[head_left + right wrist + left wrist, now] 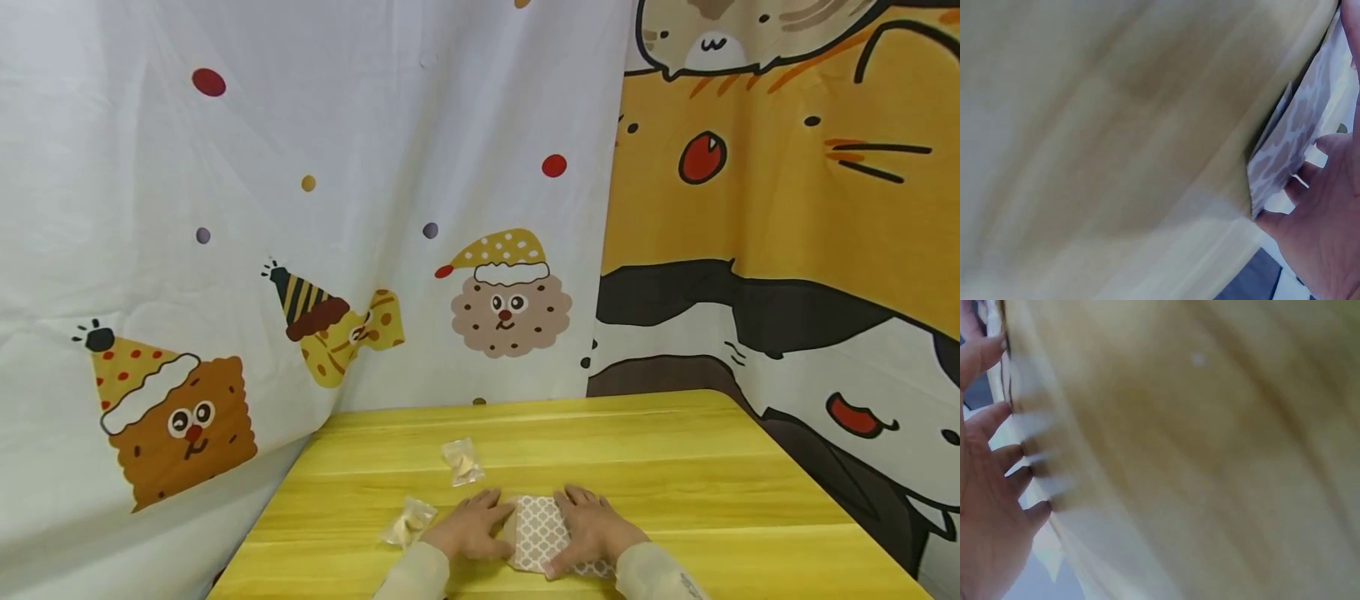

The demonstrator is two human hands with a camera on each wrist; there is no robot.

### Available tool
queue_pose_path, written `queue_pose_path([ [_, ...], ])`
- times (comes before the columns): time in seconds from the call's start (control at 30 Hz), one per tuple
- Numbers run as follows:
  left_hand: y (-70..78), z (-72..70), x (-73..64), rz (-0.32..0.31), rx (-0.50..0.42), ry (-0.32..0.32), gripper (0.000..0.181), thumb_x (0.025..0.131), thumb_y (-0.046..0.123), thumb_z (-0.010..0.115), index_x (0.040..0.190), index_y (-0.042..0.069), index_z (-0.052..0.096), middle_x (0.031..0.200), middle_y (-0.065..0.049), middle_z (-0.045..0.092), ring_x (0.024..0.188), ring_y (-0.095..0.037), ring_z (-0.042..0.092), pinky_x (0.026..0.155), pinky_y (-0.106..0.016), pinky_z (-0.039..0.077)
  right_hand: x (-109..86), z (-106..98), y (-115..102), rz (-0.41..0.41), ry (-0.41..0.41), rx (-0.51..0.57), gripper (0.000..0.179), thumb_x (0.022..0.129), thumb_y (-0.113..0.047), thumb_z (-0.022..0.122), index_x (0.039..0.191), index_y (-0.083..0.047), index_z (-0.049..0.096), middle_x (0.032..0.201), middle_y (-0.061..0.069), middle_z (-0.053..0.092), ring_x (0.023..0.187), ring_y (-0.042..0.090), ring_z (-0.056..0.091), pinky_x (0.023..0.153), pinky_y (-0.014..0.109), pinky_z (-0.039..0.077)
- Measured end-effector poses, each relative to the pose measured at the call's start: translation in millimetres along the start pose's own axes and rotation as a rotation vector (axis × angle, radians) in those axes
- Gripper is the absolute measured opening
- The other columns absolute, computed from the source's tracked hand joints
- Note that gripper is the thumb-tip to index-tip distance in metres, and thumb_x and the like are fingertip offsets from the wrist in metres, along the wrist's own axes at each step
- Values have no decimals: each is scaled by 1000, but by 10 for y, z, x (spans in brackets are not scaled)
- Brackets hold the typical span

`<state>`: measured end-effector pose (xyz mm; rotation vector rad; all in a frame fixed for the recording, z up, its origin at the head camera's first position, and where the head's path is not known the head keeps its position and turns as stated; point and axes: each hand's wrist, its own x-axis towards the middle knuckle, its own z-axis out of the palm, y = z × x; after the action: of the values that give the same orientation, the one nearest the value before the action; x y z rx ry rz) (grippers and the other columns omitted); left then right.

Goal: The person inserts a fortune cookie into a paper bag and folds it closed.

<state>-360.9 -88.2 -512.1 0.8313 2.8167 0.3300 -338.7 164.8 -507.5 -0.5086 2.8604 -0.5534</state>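
Note:
A flat folded paper piece [538,535] with a beige-and-white lattice pattern lies on the table between the two hands. Its left end shows a plain brown flap. My left hand [474,528] is at that end, fingers spread and thumb by the flap. In the left wrist view, the fingertips of the left hand [994,506] rest on the tabletop. Over the paper's right part lies my right hand [594,525], hiding some of it. From the right wrist, the patterned paper [1291,144] shows a raised flap edge, with the right hand's fingers [1304,172] extended on it.
Two small clear packets with pale yellowish contents lie on the yellow wood-grain table [720,483]: one packet [463,463] farther back, another packet [409,523] left of the left hand. Behind the table hang a white cartoon-print curtain [420,125] and an orange cat-print one [765,217].

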Motion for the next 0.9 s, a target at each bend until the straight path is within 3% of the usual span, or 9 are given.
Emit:
queue_pose_path([
  [0.23,10,-50,-52,-27,-120,-41,78,83,52,74,151,28,44,161,-9,27,148,-29,21,118,-52,19,-13,-24,-17,2,-3,-13,121,56,-66,87,149,-3,41,153,27,30,139,49,27,110,69,20],
  [0.4,32,-53,-76,-50,-189,-38,81,80,49,79,150,29,45,161,-8,26,148,-31,19,117,-56,18,-4,-13,2,-1,3,-20,117,57,-66,86,148,-5,44,152,27,33,138,49,28,109,68,23],
  [0.7,6,0,-76,-65,-245,-28,81,79,45,82,150,29,45,161,-8,26,149,-32,18,117,-59,17,-25,-36,-15,15,0,22,105,62,-60,87,146,-9,49,152,24,34,138,50,30,106,71,26],
  [0.9,-15,-15,-68,-54,-265,-38,81,81,45,80,151,28,43,162,-8,25,149,-30,16,118,-55,14,6,-76,30,11,-38,78,104,67,-66,81,148,-10,47,154,24,31,137,53,28,100,76,28],
])
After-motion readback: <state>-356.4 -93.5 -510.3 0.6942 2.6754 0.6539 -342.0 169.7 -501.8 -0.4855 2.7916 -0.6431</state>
